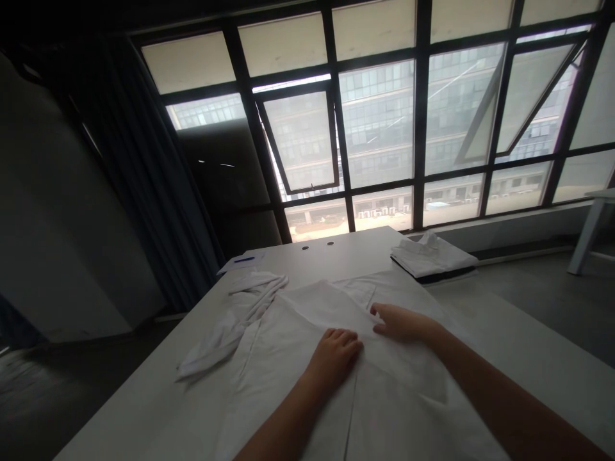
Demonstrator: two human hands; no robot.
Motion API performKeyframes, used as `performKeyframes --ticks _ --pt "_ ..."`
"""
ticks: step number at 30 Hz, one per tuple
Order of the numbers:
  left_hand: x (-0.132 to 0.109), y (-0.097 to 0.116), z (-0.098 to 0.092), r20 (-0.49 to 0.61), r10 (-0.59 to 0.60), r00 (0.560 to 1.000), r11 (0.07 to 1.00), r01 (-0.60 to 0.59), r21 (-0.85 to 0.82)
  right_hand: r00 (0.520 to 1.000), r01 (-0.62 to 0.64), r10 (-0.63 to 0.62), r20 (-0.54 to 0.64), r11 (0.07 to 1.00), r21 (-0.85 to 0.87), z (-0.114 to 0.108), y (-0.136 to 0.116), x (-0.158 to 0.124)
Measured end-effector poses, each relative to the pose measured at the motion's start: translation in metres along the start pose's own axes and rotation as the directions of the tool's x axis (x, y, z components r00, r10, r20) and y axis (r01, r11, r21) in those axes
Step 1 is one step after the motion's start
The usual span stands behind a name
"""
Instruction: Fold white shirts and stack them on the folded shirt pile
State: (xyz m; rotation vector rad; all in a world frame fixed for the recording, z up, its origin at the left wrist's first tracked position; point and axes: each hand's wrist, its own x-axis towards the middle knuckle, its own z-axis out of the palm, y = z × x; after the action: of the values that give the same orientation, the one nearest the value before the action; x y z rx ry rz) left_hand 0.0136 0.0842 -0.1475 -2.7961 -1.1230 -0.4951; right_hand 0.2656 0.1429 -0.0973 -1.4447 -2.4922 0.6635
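A wall of tall factory-style windows [379,121] looks out on a glass-fronted building, with a dark curtain [144,179] hanging at their left end. In front of them stands a long white table [346,251], and everything here is placed relative to it.

A white long-sleeved shirt [398,410] lies spread on the near part of the table, with a flap of its cloth folded over the middle. Its bunched sleeve [225,326] lies crumpled along the table's left side, though the link between sleeve and body is partly hidden by folds. The left hand [334,358] lies flat on the shirt, open and released, with the fingers resting on the cloth just below the flap's edge. The right hand [403,323] rests on top of the flap, near the left hand but not touching it. Its fingers [382,314] curve slightly, and it is not clenched or visibly pinching the cloth.

At the table's far right corner sits a folded white garment [432,255] on a dark folded layer [432,276]. At the far left corner, a blue pen [244,259] lies on a sheet of paper [252,261].
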Motion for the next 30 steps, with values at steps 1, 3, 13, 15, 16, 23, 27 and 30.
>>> performKeyframes --ticks 1,3,13,15,16,23,27,30 --pt "-0.001 0.0 -0.001 0.002 0.013 1.0 1.0 -0.013 0.0 1.0 0.026 -0.026 -0.016 0.999 0.045 -0.006 -0.002 -0.001" --pt "-0.005 0.001 -0.004 0.0 0.029 1.0 1.0 -0.029 -0.002 0.999 0.044 -0.039 -0.034 0.983 0.178 -0.016 -0.002 -0.004" --pt "-0.004 0.002 -0.003 0.033 0.044 0.998 0.999 -0.044 -0.021 0.942 -0.25 0.199 0.271 0.954 0.168 0.011 0.036 0.0" --pt "-0.004 0.0 -0.001 0.055 0.081 0.995 0.996 -0.079 -0.046 0.941 -0.244 0.206 0.268 0.963 0.118 0.011 0.038 0.001" --pt "-0.004 -0.001 -0.001 0.058 0.101 0.993 0.993 -0.097 -0.063 0.94 -0.237 0.195 0.281 0.963 0.124 0.007 0.039 0.0" --pt "-0.016 0.002 -0.015 0.031 0.15 0.988 0.97 -0.141 -0.199 0.924 -0.16 0.051 0.379 0.952 0.262 -0.017 0.046 -0.012" --pt "-0.017 0.009 -0.018 0.078 0.13 0.988 0.966 -0.109 -0.234 0.821 -0.334 0.148 0.552 0.907 0.254 -0.001 0.051 -0.008" --pt "-0.016 0.01 -0.019 0.098 0.134 0.986 0.965 -0.108 -0.239 0.808 -0.342 0.164 0.566 0.913 0.222 0.007 0.053 -0.005"
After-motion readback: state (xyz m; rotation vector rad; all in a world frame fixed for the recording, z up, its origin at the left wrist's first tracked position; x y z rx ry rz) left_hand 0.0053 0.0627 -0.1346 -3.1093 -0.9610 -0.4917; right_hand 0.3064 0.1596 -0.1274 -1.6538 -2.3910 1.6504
